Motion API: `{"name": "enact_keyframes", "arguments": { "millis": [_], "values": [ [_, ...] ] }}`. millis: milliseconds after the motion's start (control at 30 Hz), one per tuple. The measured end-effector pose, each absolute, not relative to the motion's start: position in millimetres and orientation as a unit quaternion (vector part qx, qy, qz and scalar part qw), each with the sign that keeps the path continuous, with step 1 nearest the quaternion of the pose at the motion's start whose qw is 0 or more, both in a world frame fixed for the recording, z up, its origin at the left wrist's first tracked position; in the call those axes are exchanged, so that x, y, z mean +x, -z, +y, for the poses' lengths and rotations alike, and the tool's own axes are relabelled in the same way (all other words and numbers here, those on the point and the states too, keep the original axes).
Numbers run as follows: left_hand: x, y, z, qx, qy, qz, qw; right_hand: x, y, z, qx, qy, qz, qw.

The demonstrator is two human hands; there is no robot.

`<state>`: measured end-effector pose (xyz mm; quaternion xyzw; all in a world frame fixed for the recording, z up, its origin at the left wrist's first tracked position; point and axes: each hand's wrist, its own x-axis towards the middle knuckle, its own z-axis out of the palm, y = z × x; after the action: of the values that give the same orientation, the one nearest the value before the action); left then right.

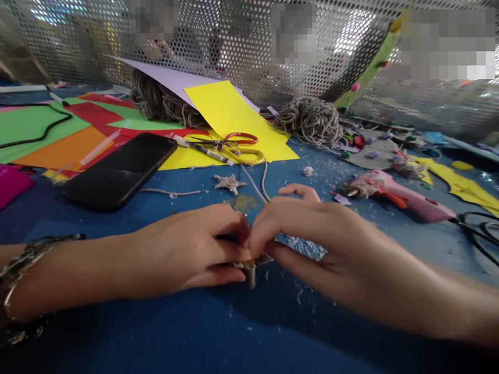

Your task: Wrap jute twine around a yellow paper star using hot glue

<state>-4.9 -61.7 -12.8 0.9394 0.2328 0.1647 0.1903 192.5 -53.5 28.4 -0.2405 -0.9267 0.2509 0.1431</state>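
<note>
Between the fingers of both hands is a small cord-wrapped piece (pixel 251 275), mostly hidden, with a bit of brownish edge and a grey stub showing below. My left hand (pixel 187 249) is closed on it from the left side. From the right, my right hand (pixel 331 239) pinches at the same piece with thumb and forefinger, its other fingers partly raised. Grey cord (pixel 264 182) runs back from behind my right hand toward the scissors. Just beyond the hands lies a small star (pixel 230 184) wound in grey cord.
Left of the hands lies a black phone (pixel 120 169). Scissors (pixel 234 145) and a marker (pixel 210 151) rest on yellow paper (pixel 237 114). A pink glue gun (pixel 401 195) with a black cable is at right. A grey cord bundle (pixel 312 119) sits before a perforated metal screen (pixel 241 41).
</note>
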Motion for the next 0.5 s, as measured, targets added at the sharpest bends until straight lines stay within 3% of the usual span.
{"name": "enact_keyframes", "arguments": {
  "millis": [200, 500],
  "values": [
    [-2.0, 11.8, -63.6, 0.91, -0.202, 0.26, 0.253, 192.7, -29.3, -56.7, -0.207, -0.238, -0.941, 0.123],
    [2.4, 13.3, -61.7, 0.931, -0.181, 0.253, 0.192, 192.0, -28.7, -58.3, -0.213, -0.244, -0.938, 0.127]
  ]
}}
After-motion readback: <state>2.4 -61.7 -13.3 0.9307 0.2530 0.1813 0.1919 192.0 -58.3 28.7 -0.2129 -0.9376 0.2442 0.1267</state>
